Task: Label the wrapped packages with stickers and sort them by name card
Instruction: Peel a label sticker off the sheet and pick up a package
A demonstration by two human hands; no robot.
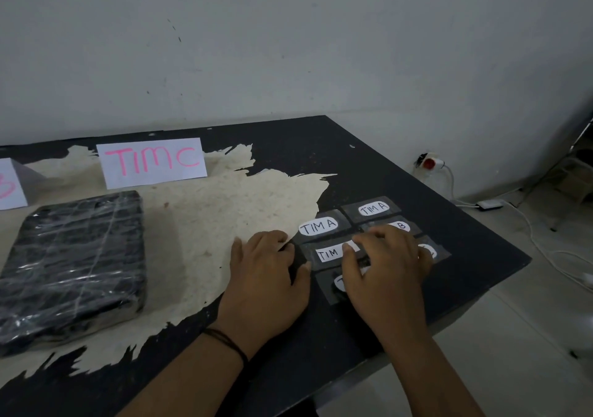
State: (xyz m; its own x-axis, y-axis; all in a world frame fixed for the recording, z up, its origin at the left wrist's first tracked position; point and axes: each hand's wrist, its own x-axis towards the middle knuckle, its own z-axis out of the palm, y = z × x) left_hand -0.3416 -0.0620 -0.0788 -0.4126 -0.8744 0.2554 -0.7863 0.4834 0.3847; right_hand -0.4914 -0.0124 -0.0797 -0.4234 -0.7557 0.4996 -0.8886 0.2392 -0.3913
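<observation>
A black package [75, 266] wrapped in clear film lies at the left of the table, in front of a white name card reading "TIM C" [152, 161]. Several dark sticker strips with white labels lie at the right: two read "TIM A" [319, 226] [373, 208]. My left hand [268, 275] rests on the table with its fingertips on the left end of a "TIM" sticker [327, 253]. My right hand [385, 266] covers the stickers beside it, fingers curled down at the same label's right end. Whether it pinches the label is hidden.
Part of another white name card [9, 189] with pink writing stands at the far left. The table [401, 173] is black with a torn pale patch [224, 211]; its right edge runs diagonally. On the floor beyond lie white cables [542, 243] and a wall socket [428, 161].
</observation>
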